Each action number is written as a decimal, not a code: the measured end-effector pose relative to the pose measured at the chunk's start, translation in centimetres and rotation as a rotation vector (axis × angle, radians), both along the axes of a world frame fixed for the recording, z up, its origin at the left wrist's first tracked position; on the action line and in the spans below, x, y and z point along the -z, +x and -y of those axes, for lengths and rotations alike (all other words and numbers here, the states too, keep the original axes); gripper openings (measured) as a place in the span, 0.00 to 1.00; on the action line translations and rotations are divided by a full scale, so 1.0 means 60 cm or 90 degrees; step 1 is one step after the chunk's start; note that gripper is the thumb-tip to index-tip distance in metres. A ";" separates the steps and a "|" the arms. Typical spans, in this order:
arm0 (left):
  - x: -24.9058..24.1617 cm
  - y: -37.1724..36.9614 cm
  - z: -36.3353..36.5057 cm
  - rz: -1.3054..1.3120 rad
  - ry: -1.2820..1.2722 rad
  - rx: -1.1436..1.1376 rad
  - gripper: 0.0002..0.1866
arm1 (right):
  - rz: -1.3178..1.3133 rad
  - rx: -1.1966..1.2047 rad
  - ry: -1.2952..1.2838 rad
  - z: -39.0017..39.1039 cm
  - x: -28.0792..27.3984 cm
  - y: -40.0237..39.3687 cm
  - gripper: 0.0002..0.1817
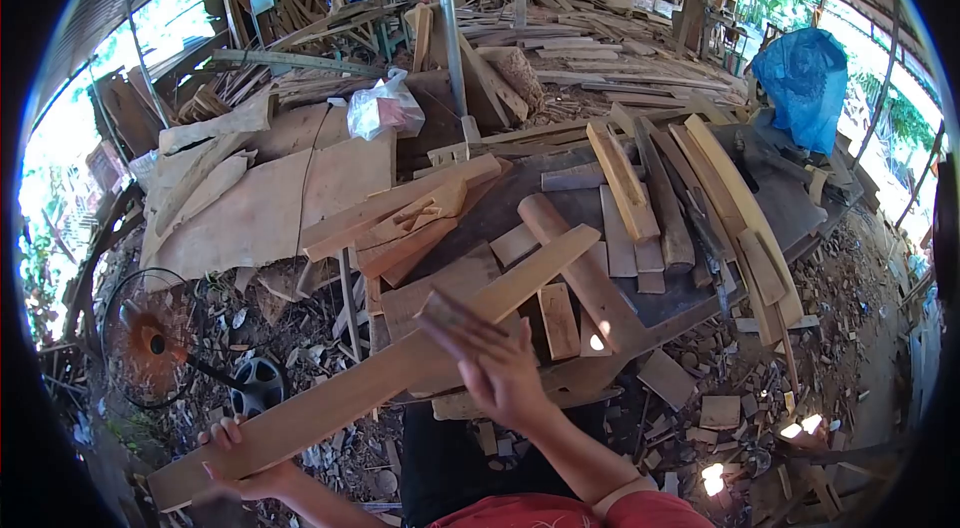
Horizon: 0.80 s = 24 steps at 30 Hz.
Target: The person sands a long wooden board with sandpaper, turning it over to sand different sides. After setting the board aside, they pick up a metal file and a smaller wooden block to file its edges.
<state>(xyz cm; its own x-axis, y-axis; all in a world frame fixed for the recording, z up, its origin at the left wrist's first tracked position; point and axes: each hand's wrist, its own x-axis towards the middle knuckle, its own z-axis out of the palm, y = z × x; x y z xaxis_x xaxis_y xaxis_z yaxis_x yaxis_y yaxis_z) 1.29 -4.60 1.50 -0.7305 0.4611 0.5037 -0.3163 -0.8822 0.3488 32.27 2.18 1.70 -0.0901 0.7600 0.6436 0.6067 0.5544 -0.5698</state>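
A long, pale brown wooden plank (340,398) slants from the lower left up toward the workbench, its far part lying over other timber. My left hand (228,456) is closed around the near lower end, fingers over one edge. My right hand (490,363) is over the plank's middle, its fingers stretched toward the upper left and thumb apart. Those fingers look dark and smeared, and whether anything lies beneath them is hidden. Crossing under the plank's far part is a thick brown board (580,273). A short wooden block (558,321) lies right of my right hand.
Stacked wooden pieces (415,223) stand on the bench's left side, with long curved boards (740,208) at its right. A fan (150,340) is at the lower left. A white plastic bag (384,108) and blue plastic sheet (803,83) are farther back. Offcuts litter the ground.
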 end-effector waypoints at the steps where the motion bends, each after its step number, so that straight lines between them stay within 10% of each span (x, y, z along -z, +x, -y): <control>1: 0.002 -0.008 0.006 -0.004 0.000 0.003 0.17 | 0.016 -0.037 -0.009 0.006 0.020 -0.003 0.15; 11: -0.004 -0.027 0.016 0.006 -0.172 -0.089 0.57 | -0.087 0.054 -0.011 -0.037 0.032 0.036 0.16; 24: -0.005 -0.031 0.022 0.003 -0.301 -0.143 0.33 | -0.155 0.039 0.003 -0.082 0.032 0.019 0.18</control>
<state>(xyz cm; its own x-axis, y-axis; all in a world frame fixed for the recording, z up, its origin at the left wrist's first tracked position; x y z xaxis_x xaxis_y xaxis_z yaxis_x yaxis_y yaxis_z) -0.60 -5.89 1.78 -0.8391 0.4694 0.2749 -0.1401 -0.6748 0.7246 33.39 7.11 -0.21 0.1146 0.7567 0.6437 0.4845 0.5231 -0.7012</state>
